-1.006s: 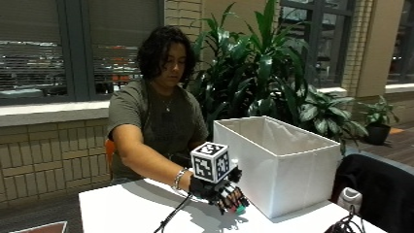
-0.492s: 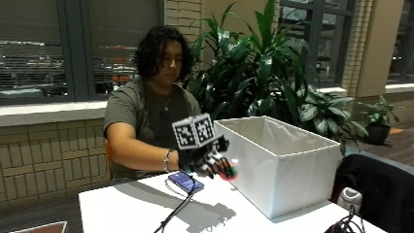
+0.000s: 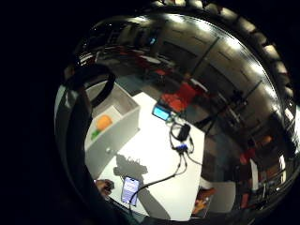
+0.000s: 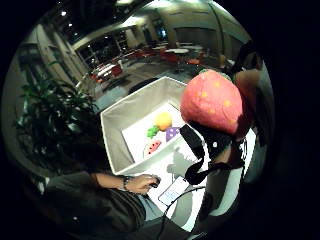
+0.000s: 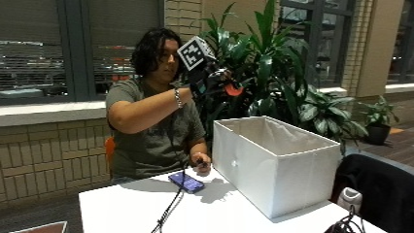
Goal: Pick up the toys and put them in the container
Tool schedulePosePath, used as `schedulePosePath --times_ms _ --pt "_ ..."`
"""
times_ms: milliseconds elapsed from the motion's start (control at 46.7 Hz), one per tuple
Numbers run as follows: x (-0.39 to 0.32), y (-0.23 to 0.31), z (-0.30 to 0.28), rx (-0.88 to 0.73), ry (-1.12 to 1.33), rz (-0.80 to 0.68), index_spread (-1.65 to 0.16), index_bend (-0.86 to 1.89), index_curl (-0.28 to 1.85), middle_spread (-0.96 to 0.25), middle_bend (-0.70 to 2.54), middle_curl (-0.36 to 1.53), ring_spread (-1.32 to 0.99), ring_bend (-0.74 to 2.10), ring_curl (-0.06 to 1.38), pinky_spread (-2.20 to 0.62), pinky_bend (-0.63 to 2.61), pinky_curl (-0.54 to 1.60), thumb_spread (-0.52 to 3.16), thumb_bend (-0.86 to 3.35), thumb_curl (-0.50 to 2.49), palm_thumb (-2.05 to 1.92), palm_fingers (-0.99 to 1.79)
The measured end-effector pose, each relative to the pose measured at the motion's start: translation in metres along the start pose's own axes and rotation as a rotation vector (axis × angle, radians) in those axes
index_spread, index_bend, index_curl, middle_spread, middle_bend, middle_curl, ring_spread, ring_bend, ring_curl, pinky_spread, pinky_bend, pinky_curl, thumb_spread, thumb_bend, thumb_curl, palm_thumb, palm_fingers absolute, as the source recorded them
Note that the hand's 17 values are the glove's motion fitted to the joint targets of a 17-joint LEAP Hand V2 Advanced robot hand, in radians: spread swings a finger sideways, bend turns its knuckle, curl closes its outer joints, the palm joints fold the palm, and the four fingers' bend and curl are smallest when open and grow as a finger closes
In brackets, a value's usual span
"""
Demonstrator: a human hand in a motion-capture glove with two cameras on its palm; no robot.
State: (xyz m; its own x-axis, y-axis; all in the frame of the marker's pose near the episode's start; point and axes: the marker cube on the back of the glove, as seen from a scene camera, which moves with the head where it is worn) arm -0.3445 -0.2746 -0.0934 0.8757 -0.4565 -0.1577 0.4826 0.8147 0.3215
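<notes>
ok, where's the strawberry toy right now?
In the outside view the strawberry toy is held in the gloved right hand, raised at head height, above the near end of the white container.

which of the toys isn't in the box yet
The strawberry: the gloved right hand holds it up in the air, while the orange, green, purple and watermelon-slice toys already lie on the box floor.

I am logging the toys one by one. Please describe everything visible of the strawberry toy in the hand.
The strawberry toy looks like soft plush: red-pink with small yellow dots and a bit of green at its top. The gloved right hand grips it, raised high above the table, near the white container and not yet inside.
</notes>
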Motion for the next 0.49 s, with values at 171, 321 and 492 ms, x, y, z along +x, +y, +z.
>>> schedulePosePath --times_ms 171,321,492 --pt "-0.03 -0.056 -0.007 0.01 -0.058 -0.13 -0.34 0.69 0.65 -0.62 1.56 1.43 -0.66 1.75 1.0 -0.47 1.45 0.73 1.4 0.06 0.26 0.33 0.59" --pt "-0.053 -0.086 0.012 -0.043 -0.196 -0.138 -0.35 0.71 0.65 -0.62 1.58 1.43 -0.66 1.75 1.03 -0.47 1.45 0.75 1.4 0.04 0.26 0.32 0.58" --pt "-0.032 -0.105 0.046 -0.12 -0.041 0.01 -0.33 0.51 0.62 -0.61 1.5 1.42 -0.66 1.81 1.06 -0.48 1.55 0.8 1.2 -0.06 0.25 0.15 0.35"
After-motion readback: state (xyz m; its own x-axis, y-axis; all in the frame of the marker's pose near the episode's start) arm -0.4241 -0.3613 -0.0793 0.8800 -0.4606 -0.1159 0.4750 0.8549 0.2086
